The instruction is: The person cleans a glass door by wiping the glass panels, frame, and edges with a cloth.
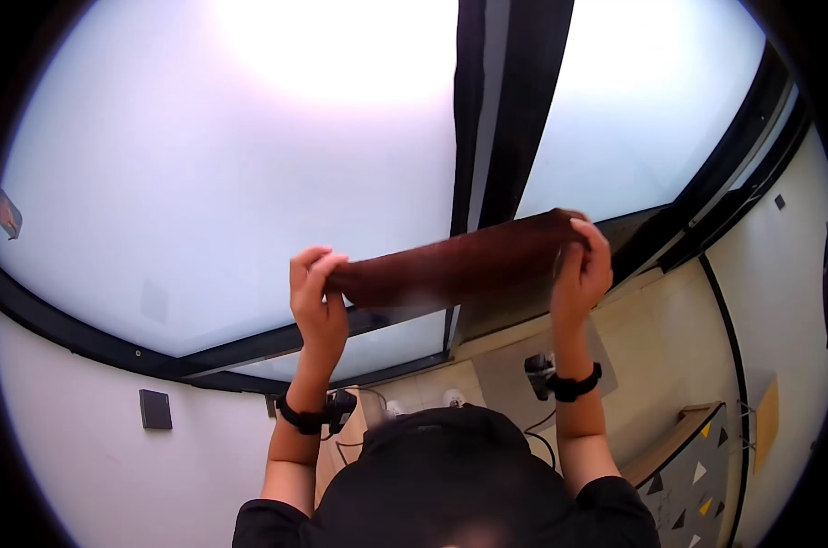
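A dark reddish-brown cloth (450, 269), seemingly folded into a long strip, is stretched between my two hands in front of a frosted glass panel (249, 183). My left hand (318, 297) is closed on its left end, with the thumb below and the fingers curled over. At the other end, my right hand (583, 269) pinches the cloth, a little higher than the left. The strip tilts up toward the right and passes in front of the dark frame post (501, 119). Each wrist carries a black strap with a small device.
A second frosted pane (642, 110) lies right of the post. On the white wall at lower left is a dark square plate (155, 409). A panel with triangle patterns (692, 493) stands at lower right. Below are a grey mat (523, 384) and cables near my body.
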Demonstrator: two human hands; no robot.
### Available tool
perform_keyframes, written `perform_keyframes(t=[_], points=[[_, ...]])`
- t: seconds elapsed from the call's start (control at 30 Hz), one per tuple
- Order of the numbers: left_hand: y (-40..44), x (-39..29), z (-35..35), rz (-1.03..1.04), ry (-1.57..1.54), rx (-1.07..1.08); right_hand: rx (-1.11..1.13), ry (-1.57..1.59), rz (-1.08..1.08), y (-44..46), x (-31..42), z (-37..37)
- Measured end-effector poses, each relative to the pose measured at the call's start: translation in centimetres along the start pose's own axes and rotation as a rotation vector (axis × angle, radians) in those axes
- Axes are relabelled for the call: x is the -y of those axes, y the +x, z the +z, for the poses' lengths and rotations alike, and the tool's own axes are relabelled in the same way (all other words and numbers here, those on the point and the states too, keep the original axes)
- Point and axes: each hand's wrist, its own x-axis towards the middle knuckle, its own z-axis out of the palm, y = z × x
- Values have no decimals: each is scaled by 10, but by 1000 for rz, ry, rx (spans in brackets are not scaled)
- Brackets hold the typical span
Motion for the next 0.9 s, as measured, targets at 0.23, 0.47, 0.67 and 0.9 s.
perform_keyframes(t=[0.23, 0.47, 0.67, 0.9], points=[[58, -46, 12, -433, -673, -1, -142, 367, 206, 77, 11, 18], [71, -60, 26, -350, -818, -241, -98, 416, 145, 124, -9, 43], [74, -62, 27, -138, -663, -286, 59, 761, 117, 137, 13, 57], [17, -27, 53, 110, -268, -221, 312, 259, -248, 96, 29, 92]])
